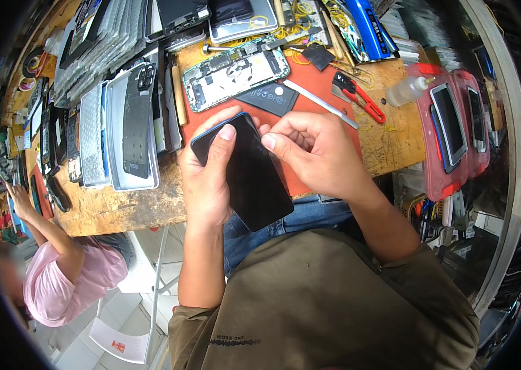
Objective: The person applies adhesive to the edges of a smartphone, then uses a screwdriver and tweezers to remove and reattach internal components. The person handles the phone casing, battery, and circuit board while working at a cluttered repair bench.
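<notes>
The dark smartphone (245,172) lies over the workbench's (118,206) near edge, its long axis slanting from upper left, over the red mat (309,83), to lower right above the lap. Its black glass face is blank, with a blue rim. The left hand (208,176) grips its left side, thumb on the glass; the right hand (313,151), curled, pinches its top right edge, just short of the opened phone (236,71).

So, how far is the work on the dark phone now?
Done: its black screen sits in the frame. In hand: the left hand holds the dark phone while the right hand presses its top edge. Left: an opened phone lies on the red mat.
</notes>
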Motion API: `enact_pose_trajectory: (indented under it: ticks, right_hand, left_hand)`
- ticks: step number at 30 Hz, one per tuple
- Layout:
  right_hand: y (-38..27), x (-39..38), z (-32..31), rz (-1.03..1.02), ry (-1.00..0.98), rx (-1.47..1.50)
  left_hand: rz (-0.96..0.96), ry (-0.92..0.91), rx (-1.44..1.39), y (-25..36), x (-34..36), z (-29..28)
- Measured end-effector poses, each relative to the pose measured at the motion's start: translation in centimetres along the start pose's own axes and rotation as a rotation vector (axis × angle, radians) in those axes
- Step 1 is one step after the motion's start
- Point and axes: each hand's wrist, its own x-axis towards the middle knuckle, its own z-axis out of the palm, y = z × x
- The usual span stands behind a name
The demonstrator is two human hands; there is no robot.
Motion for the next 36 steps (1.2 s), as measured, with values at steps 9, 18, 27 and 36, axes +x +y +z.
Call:
enact_pose_trajectory:
  ticks: [9, 18, 27, 36]
  right_hand:
    - [0.8, 1.5, 1.2, -0.156, 0.058, -0.021]
    - [1.0, 1.8, 2.2, -0.233, 0.162, 0.053]
    - [0.8, 1.9, 2.4, -0.263, 0.155, 0.065]
    - [1.0, 2.2, 2.9, -0.286, 0.197, 0.115]
  left_hand:
    - [-0.005, 0.034, 0.085, 0.0, 0.4, -0.7]
    - [0.016, 0.040, 0.149, 0.3, 0.4, -0.6]
    - [0.046, 0.035, 0.142, 0.1, 0.5, -0.7]
    - [0.047, 0.026, 0.088, 0.1, 0.5, -0.6]
